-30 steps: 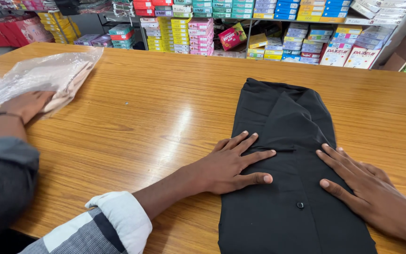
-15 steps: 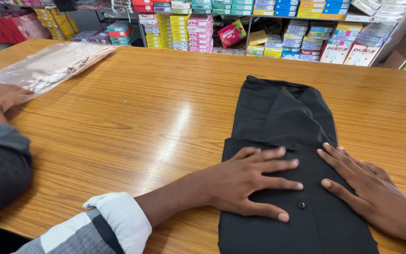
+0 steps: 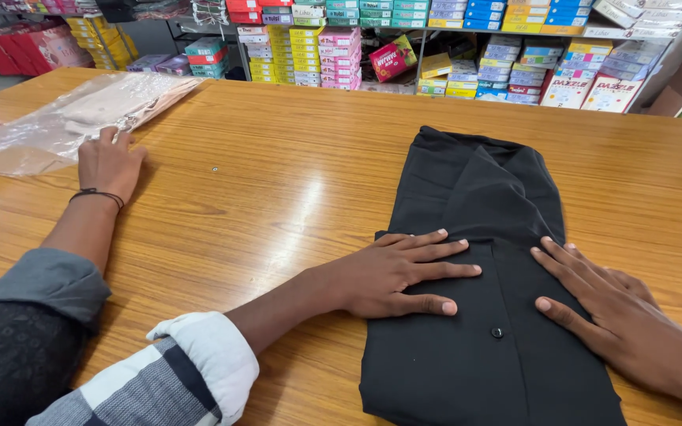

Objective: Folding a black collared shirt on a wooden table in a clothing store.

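Folded black garment [image 3: 483, 276] lying lower right of frame on wooden table [image 3: 278, 181]. Left hand [image 3: 404, 276] and right hand [image 3: 609, 312] open, pressed flat on cloth. Step: smoothing. Upper left: co-worker's hand [image 3: 108, 162] touching plastic-bagged garment [image 3: 80, 114].

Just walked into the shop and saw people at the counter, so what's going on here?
A person presses both palms flat on a folded black garment lying on the wooden counter: left hand on its left half, right hand on its right edge. Beside them, a co-worker's hand rests against a clear plastic-wrapped garment. Shelves of coloured boxes stand behind.
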